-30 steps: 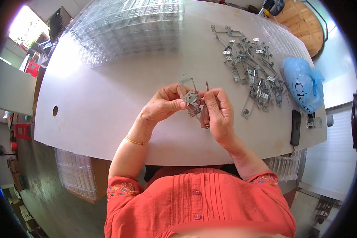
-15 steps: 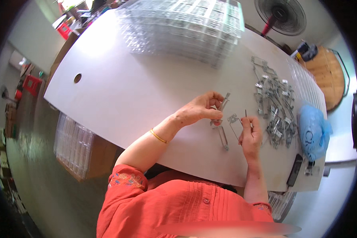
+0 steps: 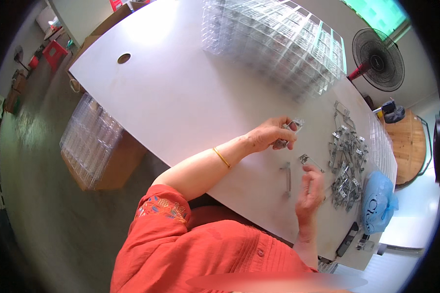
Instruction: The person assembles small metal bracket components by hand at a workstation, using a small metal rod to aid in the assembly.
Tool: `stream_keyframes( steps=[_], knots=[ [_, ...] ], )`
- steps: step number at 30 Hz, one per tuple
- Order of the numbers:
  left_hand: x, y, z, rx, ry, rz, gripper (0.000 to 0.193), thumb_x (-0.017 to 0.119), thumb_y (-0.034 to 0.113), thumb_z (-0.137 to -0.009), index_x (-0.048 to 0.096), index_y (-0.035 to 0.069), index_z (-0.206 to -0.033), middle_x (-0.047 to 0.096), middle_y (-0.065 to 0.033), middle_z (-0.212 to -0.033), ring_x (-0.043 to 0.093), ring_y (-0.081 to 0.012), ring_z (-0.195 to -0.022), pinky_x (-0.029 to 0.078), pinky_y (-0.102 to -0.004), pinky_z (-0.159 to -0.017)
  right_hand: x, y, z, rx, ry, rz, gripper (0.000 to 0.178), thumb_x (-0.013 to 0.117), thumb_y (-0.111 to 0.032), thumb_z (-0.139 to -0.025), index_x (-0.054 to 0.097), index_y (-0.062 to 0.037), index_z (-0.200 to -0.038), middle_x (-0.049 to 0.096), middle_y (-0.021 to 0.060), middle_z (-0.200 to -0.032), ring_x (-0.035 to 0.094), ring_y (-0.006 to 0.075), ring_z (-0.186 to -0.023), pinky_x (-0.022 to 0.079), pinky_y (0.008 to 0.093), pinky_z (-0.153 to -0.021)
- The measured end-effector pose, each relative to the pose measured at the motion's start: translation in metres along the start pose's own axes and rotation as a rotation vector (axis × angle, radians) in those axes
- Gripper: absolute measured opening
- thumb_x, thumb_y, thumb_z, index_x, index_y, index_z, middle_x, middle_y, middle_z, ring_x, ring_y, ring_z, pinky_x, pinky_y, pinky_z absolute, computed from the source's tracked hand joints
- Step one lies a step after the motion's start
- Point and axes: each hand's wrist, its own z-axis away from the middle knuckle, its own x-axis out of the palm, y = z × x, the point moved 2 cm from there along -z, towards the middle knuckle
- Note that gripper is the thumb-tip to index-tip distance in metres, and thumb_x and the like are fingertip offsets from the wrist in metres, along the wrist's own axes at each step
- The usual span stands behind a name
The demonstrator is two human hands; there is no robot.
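The fingers of the right hand (image 3: 310,194) are loosely curled, right of the frame's centre; a thin metal bracket (image 3: 310,162) with a knobbly end sits just beyond their tips, and I can't tell whether they grip it. To their left, a slim, straight-sided strip (image 3: 288,178), grey and slightly blurred, lies on the smooth, pale desk (image 3: 181,107). Farther up, the fingers of the left hand (image 3: 269,135) are closed around a metal piece (image 3: 296,124): its angular, silvery end pokes past the fingertips, more metal shows below the thumb, and the rest is hidden. Right of both hands spreads a tangled heap of similar hardware (image 3: 346,188), dull grey with bright glints, near a crinkled blue plastic bag (image 3: 376,210). Beyond, at upper centre, stand stacked clear, ribbed plastic trays (image 3: 278,49), then a round caged fan (image 3: 378,61).
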Motion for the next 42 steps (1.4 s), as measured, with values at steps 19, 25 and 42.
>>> stream_keyframes(
  steps=[19,25,42],
  knots=[
    [-0.010,-0.007,-0.002,0.025,0.062,0.055,0.029,0.053,0.029,-0.099,0.062,0.003,-0.104,0.069,-0.0069,-0.074,0.060,-0.0105,-0.067,0.039,-0.0265,-0.058,0.008,0.012,-0.003,0.047,-0.119,0.156,0.011,0.058,-0.012,-0.102,0.062,-0.0024,-0.099,0.070,0.0129,-0.106,0.067,0.0267,-0.101,0.043,0.0426,-0.106],
    [0.004,-0.015,-0.008,0.136,-0.177,-0.192,0.027,0.055,0.029,-0.096,0.066,0.004,-0.099,0.071,-0.0049,-0.074,0.056,-0.0091,-0.069,0.042,-0.0268,-0.065,0.015,0.010,-0.042,0.297,0.032,-0.371,0.016,0.055,-0.015,-0.107,0.062,-0.0016,-0.101,0.066,0.0122,-0.117,0.061,0.0187,-0.114,0.046,0.0329,-0.101],
    [0.005,-0.012,0.000,-0.013,-0.364,0.135,0.038,0.057,0.029,-0.097,0.062,-0.001,-0.120,0.075,-0.0132,-0.099,0.073,-0.0205,-0.086,0.055,-0.0308,-0.066,0.029,0.008,-0.066,0.359,-0.087,-0.544,0.014,0.059,-0.015,-0.105,0.065,-0.0029,-0.102,0.069,0.0063,-0.107,0.060,0.0111,-0.092,0.050,0.0271,-0.085]
  ],
)
